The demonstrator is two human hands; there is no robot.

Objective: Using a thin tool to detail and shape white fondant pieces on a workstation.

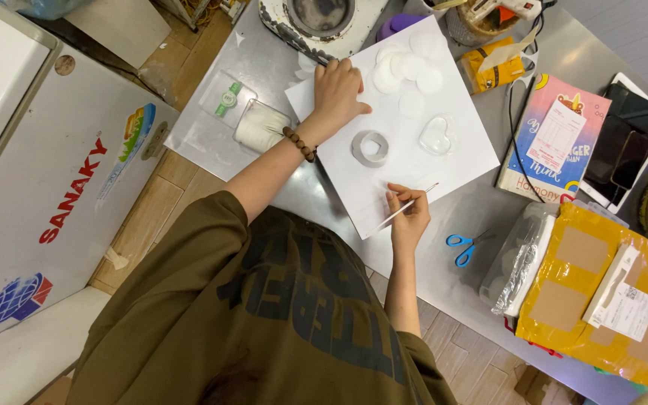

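Your grey metal surface [264, 60] carries everything here, and a large white sheet [451, 150] lies across its middle, tilted so that one corner points toward your body. At the right edge of the surface sit a yellow padded parcel [564, 300] and, beside it, a clear plastic bag of white pieces [523, 259]; farther back lie a colourful notebook [534, 120] and a tablet [628, 142]. On the far part of the sheet a cluster of white round discs [406, 64] overlaps, well apart from both hands.

Your left hand [337, 94] lies flat, fingers spread, pressing the sheet's far left corner; it grasps nothing. A bead bracelet [299, 143] circles that wrist, and a small clear tub [259, 126] stands just beside it, off the sheet.

Your right hand [408, 217] is at the sheet's near edge, its grip closed in a pinch on a thin white stick [412, 204] whose tip angles up over the paper. A grey ring [370, 147] lies on the sheet between your two hands, touched by neither, and a clear heart-shaped mould [438, 136] rests just to its right. Blue scissors [462, 244] lie on the bare surface near your right hand.
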